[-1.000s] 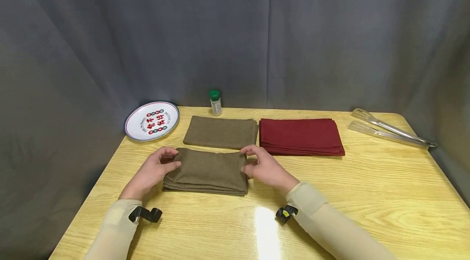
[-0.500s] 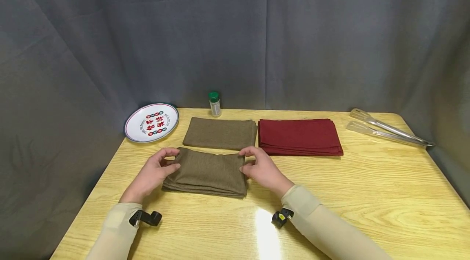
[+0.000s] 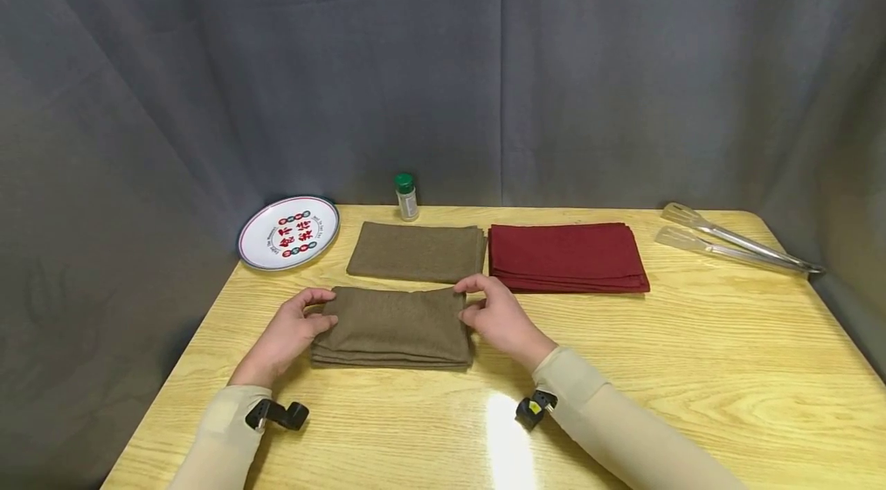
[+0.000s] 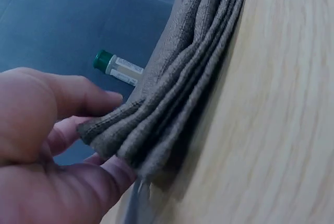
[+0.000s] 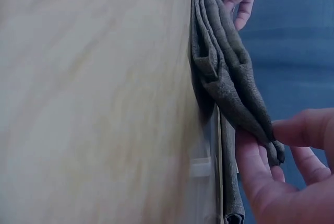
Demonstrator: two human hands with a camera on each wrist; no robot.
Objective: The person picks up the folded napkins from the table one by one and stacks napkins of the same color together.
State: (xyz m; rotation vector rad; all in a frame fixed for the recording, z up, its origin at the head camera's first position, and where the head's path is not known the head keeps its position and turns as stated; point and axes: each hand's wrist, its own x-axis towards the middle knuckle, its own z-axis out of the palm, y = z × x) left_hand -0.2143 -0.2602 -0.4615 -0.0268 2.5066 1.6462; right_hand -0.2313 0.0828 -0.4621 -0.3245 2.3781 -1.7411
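In the head view a folded brown cloth [image 3: 394, 328], several layers thick, lies on the near middle of the wooden table. My left hand [image 3: 284, 332] pinches its left end, thumb and fingers on either side of the layers, as the left wrist view shows. At the far right corner, my right hand [image 3: 501, 321] grips the cloth between thumb and fingers; the right wrist view shows that corner [image 5: 261, 135] pinched and lifted off the tabletop. Just behind lies a second folded brown cloth [image 3: 415, 251], flat. To its right is a folded dark red cloth [image 3: 567, 255].
A white plate [image 3: 249, 236] with red lettering stands at the back left edge. Near the back edge is a small green-capped shaker bottle [image 3: 407, 199]. Metal tongs [image 3: 741, 240] lie at the back right. A grey curtain [image 3: 443, 75] hangs behind the table [image 3: 657, 375].
The near brown cloth has shifted slightly to the right and towards me, and its far left corner sits a little lower. Both hands keep hold of it throughout.
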